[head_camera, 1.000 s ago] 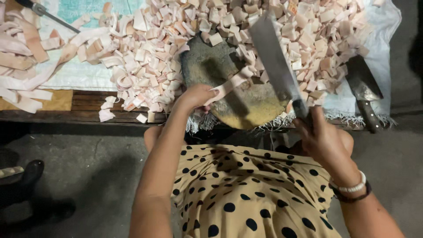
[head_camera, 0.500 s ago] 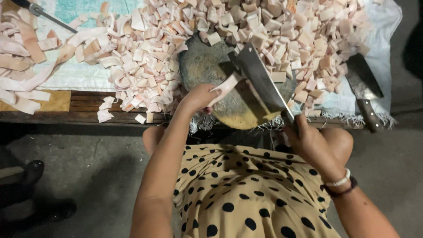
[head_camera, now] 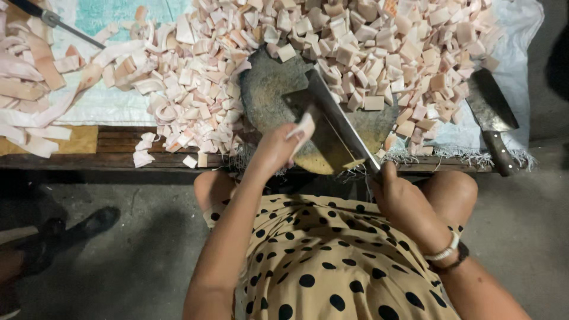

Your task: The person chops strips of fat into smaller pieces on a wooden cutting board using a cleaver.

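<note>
The strip (head_camera: pixel 303 129) lies on the round block (head_camera: pixel 267 89), pinched by the left hand (head_camera: pixel 274 149), while the right hand (head_camera: pixel 403 198), closed on the cleaver (head_camera: pixel 332 118), is in the cutting step, so the next chop seems to need fingers well back.

My right hand (head_camera: pixel 405 201) hides the cleaver (head_camera: pixel 332 127) handle entirely. The strip (head_camera: pixel 302 131) under my left hand (head_camera: pixel 275 151) is mostly covered by my fingers. The far pile (head_camera: pixel 355 47) runs off the top edge, perhaps farther.
</note>
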